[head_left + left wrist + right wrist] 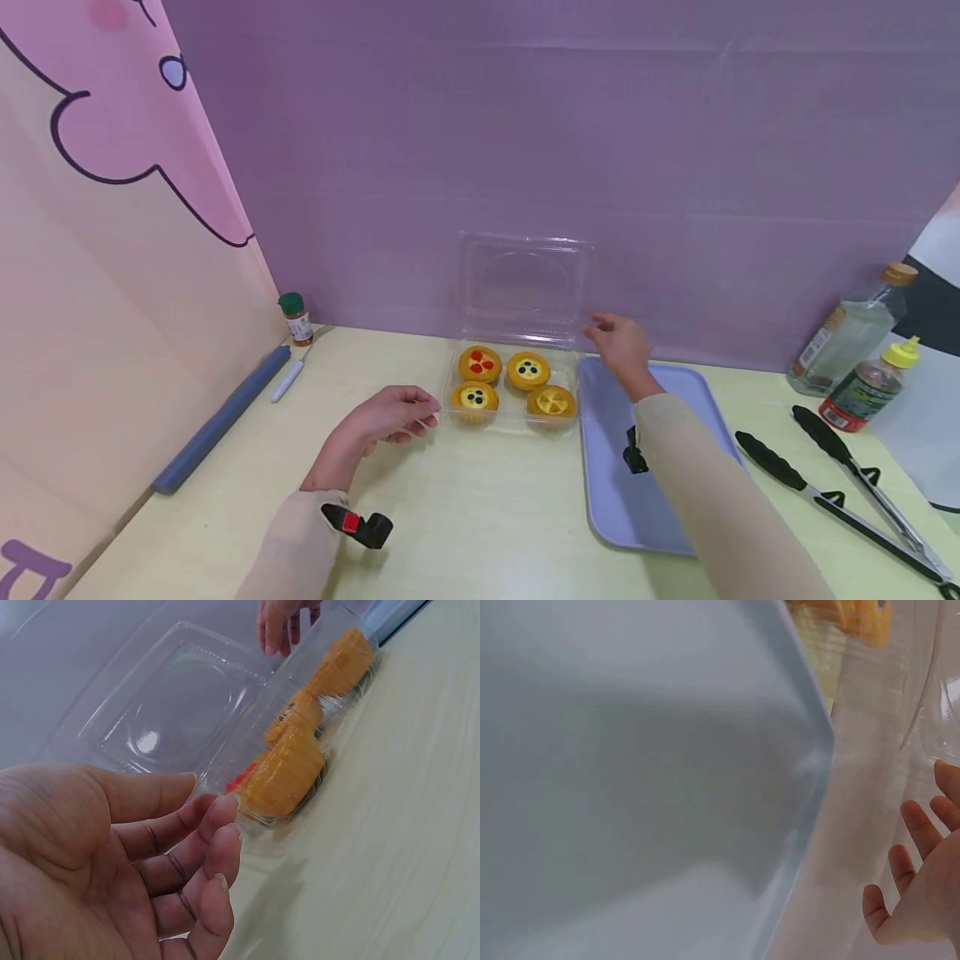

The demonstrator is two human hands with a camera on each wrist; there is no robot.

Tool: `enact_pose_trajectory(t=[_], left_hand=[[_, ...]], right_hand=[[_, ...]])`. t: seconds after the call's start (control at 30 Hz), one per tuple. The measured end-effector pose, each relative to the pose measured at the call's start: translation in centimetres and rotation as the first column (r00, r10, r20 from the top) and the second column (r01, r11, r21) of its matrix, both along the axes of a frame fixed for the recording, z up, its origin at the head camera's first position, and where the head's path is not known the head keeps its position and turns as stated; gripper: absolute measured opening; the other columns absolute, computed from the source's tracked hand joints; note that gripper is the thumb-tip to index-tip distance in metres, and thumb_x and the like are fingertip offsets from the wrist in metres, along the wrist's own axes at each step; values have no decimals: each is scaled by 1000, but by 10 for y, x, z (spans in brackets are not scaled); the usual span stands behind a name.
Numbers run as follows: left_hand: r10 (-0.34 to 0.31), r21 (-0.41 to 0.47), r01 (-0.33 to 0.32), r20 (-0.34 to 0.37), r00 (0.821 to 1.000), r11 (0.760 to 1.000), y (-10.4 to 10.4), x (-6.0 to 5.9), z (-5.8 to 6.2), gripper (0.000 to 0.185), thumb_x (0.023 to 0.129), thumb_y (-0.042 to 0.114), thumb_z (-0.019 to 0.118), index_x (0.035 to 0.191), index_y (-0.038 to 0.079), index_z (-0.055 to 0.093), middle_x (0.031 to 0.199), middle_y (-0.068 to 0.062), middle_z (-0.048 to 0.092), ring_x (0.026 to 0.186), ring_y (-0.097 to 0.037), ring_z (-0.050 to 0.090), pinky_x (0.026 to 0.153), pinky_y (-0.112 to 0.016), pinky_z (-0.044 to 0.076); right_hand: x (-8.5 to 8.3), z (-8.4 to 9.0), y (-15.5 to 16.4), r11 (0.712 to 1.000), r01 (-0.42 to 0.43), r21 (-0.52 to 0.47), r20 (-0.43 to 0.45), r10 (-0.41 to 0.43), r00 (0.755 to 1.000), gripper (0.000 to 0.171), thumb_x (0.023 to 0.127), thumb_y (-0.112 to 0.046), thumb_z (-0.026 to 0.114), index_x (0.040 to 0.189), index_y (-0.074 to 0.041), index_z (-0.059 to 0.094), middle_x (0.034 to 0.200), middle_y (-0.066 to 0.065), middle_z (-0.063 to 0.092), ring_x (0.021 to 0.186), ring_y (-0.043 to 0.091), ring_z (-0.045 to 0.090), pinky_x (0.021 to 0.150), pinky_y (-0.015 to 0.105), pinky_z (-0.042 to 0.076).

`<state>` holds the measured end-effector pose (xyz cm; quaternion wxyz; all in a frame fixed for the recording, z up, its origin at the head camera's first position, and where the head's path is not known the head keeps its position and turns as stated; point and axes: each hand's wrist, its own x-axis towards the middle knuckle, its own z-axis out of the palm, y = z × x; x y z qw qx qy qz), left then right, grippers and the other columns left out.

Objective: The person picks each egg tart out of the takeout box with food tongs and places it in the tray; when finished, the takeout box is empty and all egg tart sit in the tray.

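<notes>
A clear plastic clamshell box [512,422] lies on the table, its lid [525,283] raised against the purple backdrop. Inside sit several small golden tarts, among them one with red topping [480,364] and one with yellow wedges [552,402]. My left hand [393,414] is at the box's left side, fingers loosely bent with thumb and index finger near the rim; whether they touch it, I cannot tell. By the lower right corner of the lid, my right hand [619,340] hovers above the tray's far end. Its fingers [921,829] are spread and relaxed, holding nothing.
A blue tray [615,500] lies right of the box. Farther right are black-handled tongs [847,508], a clear bottle [847,333] and a yellow-capped bottle [862,392]. At left are a blue roll [225,417], a white-handled tool [288,381] and a green-capped jar [296,318].
</notes>
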<state>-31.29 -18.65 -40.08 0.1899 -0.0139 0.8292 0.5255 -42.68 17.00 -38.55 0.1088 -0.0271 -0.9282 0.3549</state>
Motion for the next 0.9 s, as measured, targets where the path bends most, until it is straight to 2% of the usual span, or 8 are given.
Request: enact_pose_trajectory(t=[0.17,0.23,0.3,0.37,0.53,0.67,0.77,0.9], left_hand=[[-31,7,31,4,999,999,4,-1,-1,31,102,28,57,121,3,61,103,-7,70,92,-21,65,74,-30,48],[-43,7,43,1,999,999,4,-1,-1,32,102,28,57,122,3,60,104,-9,69,92,-22,64,74,-30,48],[-47,3,47,-1,999,999,3,-2,-2,32,102,27,56,123,2,60,105,-9,69,91,-21,64,74,-29,48],[-38,6,38,-1,999,999,2,-2,-3,32,102,27,56,122,2,60,104,-9,69,90,-21,64,73,-29,48],[-35,9,35,9,999,999,-1,0,-6,32,102,27,56,123,2,59,103,-7,69,89,-19,64,73,-29,48],[-46,11,46,-3,999,999,-2,0,-8,33,103,27,56,124,2,59,103,-7,70,89,-19,64,74,-30,49],[-48,8,48,-13,999,999,-2,-1,-7,34,103,28,56,124,2,59,103,-6,70,90,-19,65,74,-30,50],[-62,2,62,-22,998,998,1,-3,-5,34,103,28,55,124,1,58,104,-7,70,91,-20,65,74,-30,49]], right_hand=[[18,1,23,994,-41,101,-58,47,997,46,98,-35,62,137,-12,62,121,13,72,110,33,66,87,48,47],[28,2,31,990,-61,125,-94,73,993,46,98,-34,62,137,-10,62,118,15,73,104,34,67,76,43,50],[41,4,38,990,-79,119,-129,94,987,46,97,-34,64,135,-7,63,116,16,73,102,35,67,72,41,51],[54,5,43,989,-96,117,-160,114,981,46,97,-35,64,133,-6,64,115,17,73,106,37,65,77,44,51],[94,6,62,982,-135,135,-157,156,975,46,97,-38,65,133,-9,65,118,15,72,123,37,54,89,53,50],[128,10,87,977,-151,152,-209,181,961,42,95,-32,69,129,-7,67,114,14,73,121,36,55,90,53,46],[152,12,107,975,-129,180,-271,176,946,39,93,-30,71,124,-5,70,113,16,74,115,38,59,90,53,45],[181,9,137,968,-50,248,-286,123,950,41,92,-33,72,122,-5,70,118,20,71,115,43,59,90,58,44]])
